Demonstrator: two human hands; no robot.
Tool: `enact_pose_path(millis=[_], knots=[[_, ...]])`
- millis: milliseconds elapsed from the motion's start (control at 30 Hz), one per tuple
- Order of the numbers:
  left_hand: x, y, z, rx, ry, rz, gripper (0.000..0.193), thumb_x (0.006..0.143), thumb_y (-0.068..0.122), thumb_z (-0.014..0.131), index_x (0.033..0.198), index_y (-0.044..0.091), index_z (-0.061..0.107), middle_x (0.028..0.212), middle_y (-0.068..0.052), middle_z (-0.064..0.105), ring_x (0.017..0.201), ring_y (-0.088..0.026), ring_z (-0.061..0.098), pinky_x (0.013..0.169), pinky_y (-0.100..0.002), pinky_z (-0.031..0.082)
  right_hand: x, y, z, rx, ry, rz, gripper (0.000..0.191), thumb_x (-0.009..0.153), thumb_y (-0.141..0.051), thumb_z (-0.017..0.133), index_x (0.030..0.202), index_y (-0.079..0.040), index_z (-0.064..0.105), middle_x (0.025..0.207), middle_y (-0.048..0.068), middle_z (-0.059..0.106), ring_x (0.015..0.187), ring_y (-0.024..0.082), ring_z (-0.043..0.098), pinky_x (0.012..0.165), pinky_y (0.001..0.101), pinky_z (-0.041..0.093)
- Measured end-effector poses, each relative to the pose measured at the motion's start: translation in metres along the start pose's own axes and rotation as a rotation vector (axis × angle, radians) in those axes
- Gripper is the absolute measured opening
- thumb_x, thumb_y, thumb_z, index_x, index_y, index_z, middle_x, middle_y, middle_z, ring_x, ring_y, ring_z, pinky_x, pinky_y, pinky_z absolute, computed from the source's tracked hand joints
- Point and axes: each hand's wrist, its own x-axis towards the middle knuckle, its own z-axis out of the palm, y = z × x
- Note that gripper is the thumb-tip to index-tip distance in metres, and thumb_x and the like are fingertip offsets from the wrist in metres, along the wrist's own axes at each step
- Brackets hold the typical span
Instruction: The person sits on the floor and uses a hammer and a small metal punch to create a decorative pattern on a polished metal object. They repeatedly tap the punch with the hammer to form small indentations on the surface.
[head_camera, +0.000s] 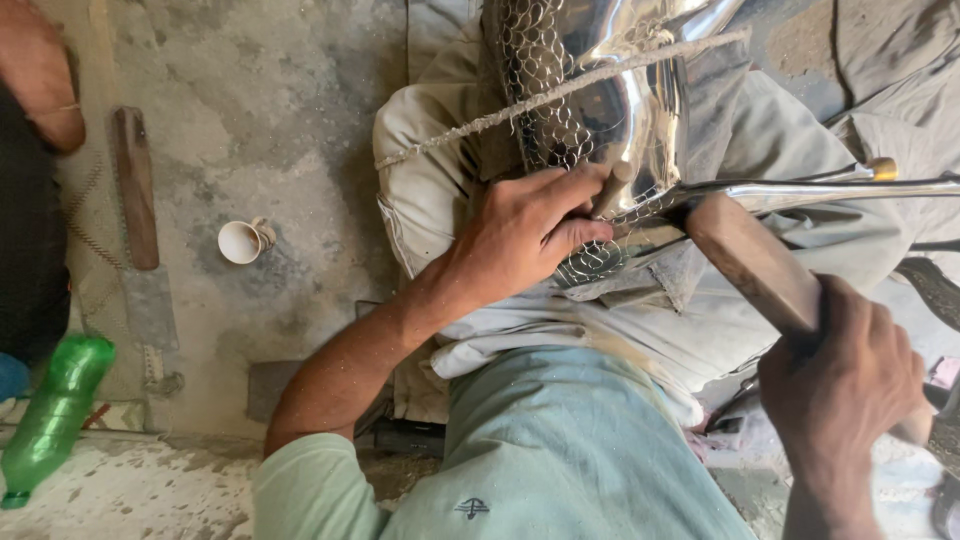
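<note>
Nearest, at the bottom: a pale green shirt (560, 450) filling the near middle.

Near right: the right hand (845, 385), fingers wrapped tight round a wooden mallet (765, 270). Handle running from the fist up and to the left, its blunt end just beside the shiny metal piece (610, 90).

Middle: the left hand (525, 235), forearm stretching in from the near left. Fingers curled narrow round a short wooden punch (612, 188), tip pressed against the lower edge of the metal piece. Thumb and fingertips also touching the metal there.

Just beyond: the metal piece itself, polished and mirror-bright, resting in the lap on pale trousers (430, 190), with a scale-like pattern hammered across its left and lower parts. A rough twisted rope (560, 90) crossing it on a slant, from lower left to upper right. A thin shiny metal rod (830, 187) reaching out to the right from beside the piece, past a small brass-coloured knob.

Left, on the concrete floor (290, 120): a small white paper cup (242, 241) lying on its side, well apart from the hands. Further left, a long tool with a wooden handle (135, 185) lying lengthwise. Near left corner: a green plastic bottle (55, 415), tilted.

Far left edge: part of another person's arm (40, 75).
</note>
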Motion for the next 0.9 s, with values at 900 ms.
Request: enact_pose_path(millis=[900], knots=[[-0.029,0.027,0.036,-0.100,0.436,-0.366,0.023,0.102,0.024,0.072,0.101,0.005,0.059,0.077,-0.001,0.069,0.063,-0.007,0.064,0.052,-0.022,0.049,0.174,-0.087,-0.099,-0.326,-0.148,-0.573,0.034,0.087,-0.019,0.077,0.120,-0.016,0.069,0.094,0.005,0.070,0.085,0.020,0.069,0.074,0.0358,0.056]])
